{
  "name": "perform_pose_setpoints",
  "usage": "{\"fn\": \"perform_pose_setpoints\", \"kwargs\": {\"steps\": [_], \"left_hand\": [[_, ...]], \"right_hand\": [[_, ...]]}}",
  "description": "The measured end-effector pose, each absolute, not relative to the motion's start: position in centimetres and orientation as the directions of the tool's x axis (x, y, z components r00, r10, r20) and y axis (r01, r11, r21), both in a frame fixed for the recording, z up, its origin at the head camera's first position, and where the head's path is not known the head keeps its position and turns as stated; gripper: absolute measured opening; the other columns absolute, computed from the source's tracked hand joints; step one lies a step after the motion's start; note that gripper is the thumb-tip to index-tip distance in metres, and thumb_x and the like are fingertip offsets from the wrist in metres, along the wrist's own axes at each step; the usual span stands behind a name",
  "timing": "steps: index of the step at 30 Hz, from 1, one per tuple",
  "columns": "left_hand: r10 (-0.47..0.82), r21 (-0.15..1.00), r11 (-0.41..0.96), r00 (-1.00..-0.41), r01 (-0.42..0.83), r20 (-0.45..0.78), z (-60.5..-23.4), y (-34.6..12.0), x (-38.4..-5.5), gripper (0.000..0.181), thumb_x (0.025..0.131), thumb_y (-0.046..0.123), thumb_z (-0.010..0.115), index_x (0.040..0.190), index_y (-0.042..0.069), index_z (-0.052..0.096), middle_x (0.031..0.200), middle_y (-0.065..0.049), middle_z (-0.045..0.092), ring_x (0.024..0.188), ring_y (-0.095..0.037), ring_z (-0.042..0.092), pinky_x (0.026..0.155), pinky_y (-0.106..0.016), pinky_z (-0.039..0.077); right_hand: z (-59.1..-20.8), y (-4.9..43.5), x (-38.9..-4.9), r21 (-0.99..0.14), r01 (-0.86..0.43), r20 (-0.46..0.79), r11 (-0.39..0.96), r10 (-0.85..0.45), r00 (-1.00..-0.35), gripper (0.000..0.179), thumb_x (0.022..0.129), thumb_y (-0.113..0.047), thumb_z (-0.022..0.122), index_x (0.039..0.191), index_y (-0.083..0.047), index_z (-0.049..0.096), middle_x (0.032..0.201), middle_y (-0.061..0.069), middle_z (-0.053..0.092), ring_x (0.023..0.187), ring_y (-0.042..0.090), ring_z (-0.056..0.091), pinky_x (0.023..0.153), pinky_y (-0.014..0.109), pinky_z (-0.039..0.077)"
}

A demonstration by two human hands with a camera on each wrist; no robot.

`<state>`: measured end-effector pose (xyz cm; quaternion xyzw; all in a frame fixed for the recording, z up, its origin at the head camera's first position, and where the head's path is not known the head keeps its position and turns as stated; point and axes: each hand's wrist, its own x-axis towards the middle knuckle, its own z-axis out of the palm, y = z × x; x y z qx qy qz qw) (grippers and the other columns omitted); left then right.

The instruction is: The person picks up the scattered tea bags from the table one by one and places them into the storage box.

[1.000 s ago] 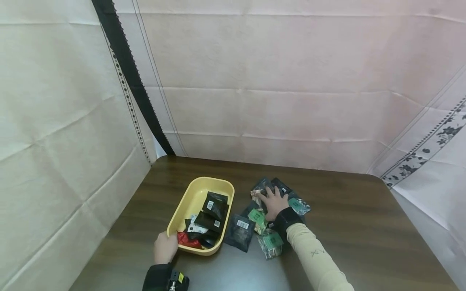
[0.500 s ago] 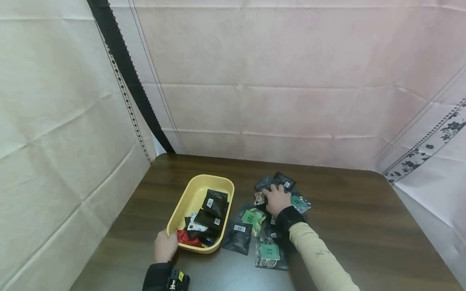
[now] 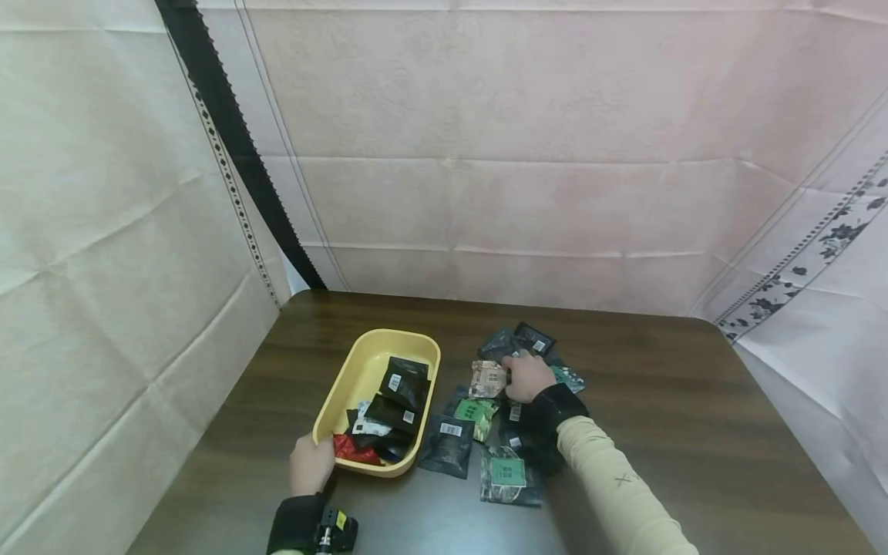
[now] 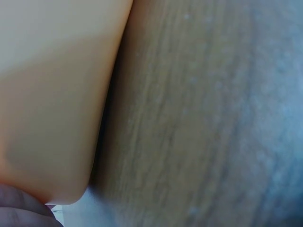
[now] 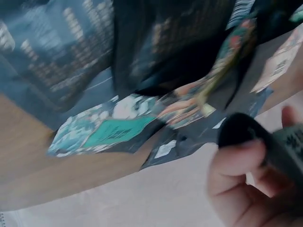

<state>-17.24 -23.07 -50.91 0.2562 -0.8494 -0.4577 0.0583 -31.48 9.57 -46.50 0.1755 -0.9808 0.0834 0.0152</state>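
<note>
My left hand (image 3: 311, 465) grips the near left corner of a yellow plastic tub (image 3: 344, 370). In the left wrist view the tub's smooth outer wall (image 4: 57, 104) fills the left side, with fingers (image 4: 21, 210) at its lower corner. Over the pile of packets at the tub's right, my right hand (image 3: 529, 377) pinches a dark packet (image 5: 239, 130) between thumb and curled finger. Most of that packet is hidden by the hand in the head view. Just left of the fingertips lies a pinkish-brown printed packet (image 3: 488, 378).
Black packets (image 3: 404, 383) and a red packet (image 3: 356, 449) lie in the tub. Beside it on the brown table (image 3: 652, 416) are a black labelled packet (image 3: 446, 445), a green-labelled packet (image 3: 475, 414) and a clear-fronted packet (image 3: 509, 476). White cloth (image 3: 486, 208) hangs behind.
My right hand has gone from spread fingers over the pile to pinching a dark packet. The pinkish-brown packet shows more fully, and several packets have shifted. My left hand stays on the tub.
</note>
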Motion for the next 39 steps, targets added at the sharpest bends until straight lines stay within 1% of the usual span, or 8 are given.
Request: {"fn": "perform_pose_setpoints", "kwargs": {"steps": [5,10,16,21,23,26,29,39], "left_hand": [[-0.493,0.803,0.452,-0.859,-0.387,-0.137,-50.9,-23.2,-17.3,0.035,0.085,0.009,0.038,0.103,-0.015,0.055,0.095,-0.03,0.058,0.075,-0.032,0.051,0.071,-0.048,0.041],[-0.488,0.801,0.455,-0.861,-0.388,-0.14,-50.9,-23.0,-17.2,0.035,0.085,0.01,0.038,0.102,-0.014,0.056,0.092,-0.028,0.059,0.072,-0.03,0.05,0.065,-0.043,0.04],[-0.488,0.801,0.445,-0.859,-0.399,-0.157,-51.0,-22.7,-17.2,0.036,0.086,0.009,0.037,0.106,-0.015,0.055,0.096,-0.029,0.058,0.073,-0.03,0.05,0.067,-0.043,0.041],[-0.485,0.805,0.439,-0.86,-0.399,-0.161,-51.0,-22.5,-17.2,0.036,0.087,0.009,0.037,0.107,-0.016,0.054,0.099,-0.03,0.057,0.075,-0.031,0.05,0.068,-0.044,0.041],[-0.487,0.806,0.442,-0.86,-0.395,-0.154,-51.0,-22.4,-17.2,0.036,0.087,0.009,0.037,0.107,-0.015,0.054,0.099,-0.03,0.058,0.076,-0.032,0.051,0.069,-0.045,0.041],[-0.488,0.809,0.442,-0.861,-0.387,-0.146,-51.0,-22.4,-17.3,0.036,0.087,0.01,0.037,0.105,-0.015,0.055,0.097,-0.03,0.058,0.076,-0.032,0.051,0.069,-0.046,0.041],[-0.486,0.811,0.444,-0.863,-0.38,-0.139,-51.0,-22.3,-17.3,0.035,0.087,0.01,0.038,0.103,-0.015,0.056,0.091,-0.027,0.059,0.073,-0.03,0.05,0.066,-0.044,0.041],[-0.493,0.812,0.452,-0.862,-0.369,-0.117,-50.8,-23.0,-17.2,0.033,0.087,0.01,0.038,0.1,-0.015,0.056,0.082,-0.023,0.057,0.068,-0.028,0.047,0.058,-0.035,0.036]], "right_hand": [[-46.0,7.0,-31.1,-0.135,-0.498,0.198,0.856,-0.469,-0.86,0.015,0.073,-0.012,0.072,0.082,-0.011,0.061,0.081,0.007,0.052,0.074,0.026,0.052,0.068,0.04,0.044],[-44.4,2.9,-29.8,-0.087,-0.598,0.285,0.797,-0.556,-0.781,0.019,0.069,-0.005,0.068,0.084,-0.013,0.06,0.081,0.005,0.048,0.071,0.023,0.048,0.063,0.034,0.043],[-43.1,-1.6,-28.5,-0.054,-0.693,0.31,0.719,-0.647,-0.696,0.02,0.069,-0.005,0.065,0.086,-0.015,0.062,0.085,0.003,0.049,0.073,0.019,0.047,0.056,0.028,0.042],[-43.5,-4.4,-27.9,0.023,-0.745,0.31,0.666,-0.714,-0.628,0.027,0.07,-0.013,0.068,0.096,-0.019,0.061,0.093,0.003,0.051,0.084,0.019,0.049,0.061,0.029,0.044],[-43.9,-5.2,-27.7,0.01,-0.767,0.261,0.642,-0.742,-0.618,0.042,0.073,-0.026,0.071,0.113,-0.023,0.058,0.109,0.005,0.05,0.097,0.022,0.048,0.072,0.033,0.045],[-44.3,-6.1,-27.2,-0.088,-0.781,0.147,0.618,-0.767,-0.624,0.077,0.07,-0.051,0.071,0.136,-0.028,0.04,0.136,0.007,0.035,0.123,0.029,0.034,0.089,0.046,0.039],[-44.5,-6.6,-26.7,-0.156,-0.776,0.07,0.611,-0.777,-0.626,0.093,0.066,-0.065,0.064,0.143,-0.032,0.024,0.148,0.006,0.017,0.134,0.03,0.013,0.096,0.056,0.027],[-45.4,-5.2,-27.6,-0.162,-0.789,0.17,0.593,-0.77,-0.614,0.069,0.081,-0.055,0.056,0.141,-0.026,0.034,0.148,0.007,0.02,0.133,0.03,0.019,0.096,0.054,0.029]]}}
